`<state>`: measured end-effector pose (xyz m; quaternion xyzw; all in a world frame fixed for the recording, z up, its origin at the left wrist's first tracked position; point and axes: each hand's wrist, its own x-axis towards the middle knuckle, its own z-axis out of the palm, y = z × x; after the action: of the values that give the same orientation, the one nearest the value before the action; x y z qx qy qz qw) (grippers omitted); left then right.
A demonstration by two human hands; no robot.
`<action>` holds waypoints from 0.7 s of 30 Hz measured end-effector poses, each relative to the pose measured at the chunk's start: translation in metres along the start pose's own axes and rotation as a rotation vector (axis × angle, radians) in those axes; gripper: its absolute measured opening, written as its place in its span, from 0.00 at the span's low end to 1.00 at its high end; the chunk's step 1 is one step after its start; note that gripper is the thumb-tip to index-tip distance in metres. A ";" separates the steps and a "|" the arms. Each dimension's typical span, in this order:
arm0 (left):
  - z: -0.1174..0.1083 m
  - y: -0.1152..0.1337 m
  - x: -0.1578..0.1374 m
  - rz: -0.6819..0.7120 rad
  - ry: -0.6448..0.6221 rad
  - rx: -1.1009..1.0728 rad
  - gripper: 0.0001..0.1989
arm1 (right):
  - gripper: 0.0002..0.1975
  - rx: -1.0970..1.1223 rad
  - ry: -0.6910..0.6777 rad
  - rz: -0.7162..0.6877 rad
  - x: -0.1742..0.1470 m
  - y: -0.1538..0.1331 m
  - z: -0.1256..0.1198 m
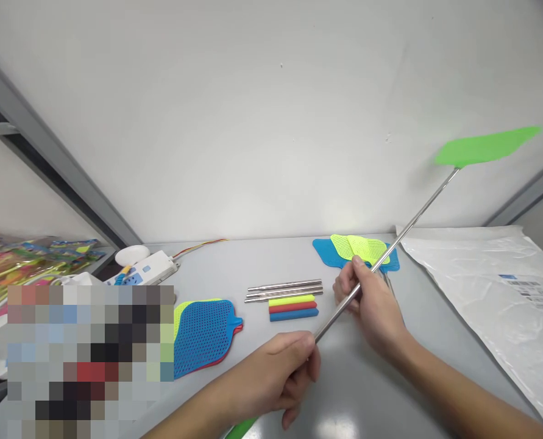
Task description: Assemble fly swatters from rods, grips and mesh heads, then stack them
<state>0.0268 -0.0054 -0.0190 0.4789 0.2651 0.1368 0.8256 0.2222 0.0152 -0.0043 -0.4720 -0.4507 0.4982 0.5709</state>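
Observation:
A fly swatter with a green head [486, 147] and a long metal rod [412, 221] slants up to the right across the view. My left hand [283, 372] is closed around the lower rod, just above a bit of green handle [242, 428] showing at the bottom edge. Farther up, my right hand [376, 299] pinches the same rod between thumb and fingers. Behind the right hand lie blue [328, 251] and yellow swatter heads [367, 249]. Left of it are several metal rods [284, 285] and yellow, red [293, 306] and blue handle grips [294, 314].
A blue perforated swatter head [207, 332] overlaps yellow and red ones at the left. A power strip [150, 271] stands near bagged goods [38, 262]. White plastic packaging [481, 268] covers the right side. A wall [271, 122] rises behind. Part of the lower left is pixelated.

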 end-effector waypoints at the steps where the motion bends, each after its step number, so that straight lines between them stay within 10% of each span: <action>1: 0.000 0.001 -0.001 0.002 -0.015 -0.006 0.20 | 0.25 -0.004 0.008 -0.006 -0.002 -0.003 0.000; 13: 0.001 0.016 -0.010 -0.054 -0.036 0.087 0.21 | 0.21 0.236 0.447 -0.273 0.036 -0.061 -0.057; 21: -0.004 0.017 -0.010 -0.032 -0.012 0.185 0.23 | 0.25 0.265 0.187 -0.148 0.003 -0.030 -0.009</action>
<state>0.0167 0.0014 -0.0033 0.5497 0.2791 0.0956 0.7815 0.2360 0.0161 0.0239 -0.4023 -0.3597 0.4639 0.7026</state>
